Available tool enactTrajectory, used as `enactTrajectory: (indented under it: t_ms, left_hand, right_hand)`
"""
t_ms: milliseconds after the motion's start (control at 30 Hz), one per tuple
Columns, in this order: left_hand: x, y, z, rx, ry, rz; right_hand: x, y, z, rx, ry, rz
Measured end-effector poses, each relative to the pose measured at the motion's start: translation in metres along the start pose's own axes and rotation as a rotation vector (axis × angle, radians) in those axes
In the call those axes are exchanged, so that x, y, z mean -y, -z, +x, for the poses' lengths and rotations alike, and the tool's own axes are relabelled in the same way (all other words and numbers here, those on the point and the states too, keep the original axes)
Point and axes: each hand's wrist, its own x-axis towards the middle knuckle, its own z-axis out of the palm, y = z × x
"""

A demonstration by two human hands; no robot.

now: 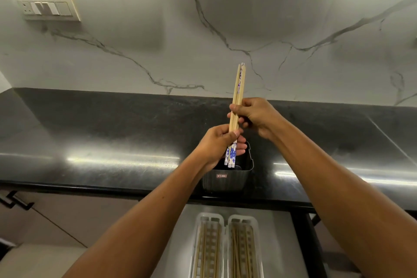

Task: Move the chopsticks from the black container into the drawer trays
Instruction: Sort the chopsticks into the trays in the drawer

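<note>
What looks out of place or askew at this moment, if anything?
Nothing is spilled or damaged. One small oddity: the bundle of chopsticks held by both hands above the black container is mixed, blue-patterned ends pointing down on some and up on another.

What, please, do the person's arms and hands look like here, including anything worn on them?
Both forearms are bare as far as the frame shows, with no sleeves visible. The left hand and right hand wear no gloves, and no rings, watch or bracelets are visible.

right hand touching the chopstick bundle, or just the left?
Touching. The head view shows the right hand with fingers curled round the chopsticks mid-shaft, while the left hand grips them lower, above the black container.
</note>
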Motion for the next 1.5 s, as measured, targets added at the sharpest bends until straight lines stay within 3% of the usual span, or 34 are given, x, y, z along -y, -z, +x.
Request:
enactTrajectory:
  t_ms: [167,400,833,1000,1100,1167,1233,1367,1500]
  left_hand:
    - [0.011,-0.001,-0.002,0.004,0.023,-0.066]
    - [0.019,0.005,-0.008,0.11,0.048,-0.188]
    - [0.024,0.019,-0.013,0.169,0.083,-0.051]
    - [0.028,0.021,-0.014,0.148,0.108,0.017]
    - [0.031,0.023,-0.015,0.102,0.115,-0.009]
    - [0.03,0.021,-0.012,0.027,0.094,-0.092]
    - [0.024,0.018,-0.007,-0.067,0.062,-0.232]
    - [0.006,0.01,0.005,-0.177,-0.009,-0.483]
    - [-0.005,-0.002,0.013,-0.21,-0.078,-0.606]
  right_hand:
    - [0.0,0.006,-0.004,0.057,-0.056,-0.044]
    - [0.018,0.023,0.004,-0.087,-0.004,0.093]
    - [0.042,0.034,0.018,-0.056,0.135,-0.111]
    - [0.067,0.046,0.016,-0.243,0.247,0.085]
    - [0.086,0.062,0.009,-0.478,0.433,0.192]
    - [0.089,0.068,-0.001,-0.54,0.543,0.338]
    - [0.08,0.062,-0.014,-0.537,0.563,0.428]
    - [0.014,0.02,-0.043,-0.574,0.399,0.319]
    - [-0.061,-0.026,-0.069,-0.555,0.297,0.315]
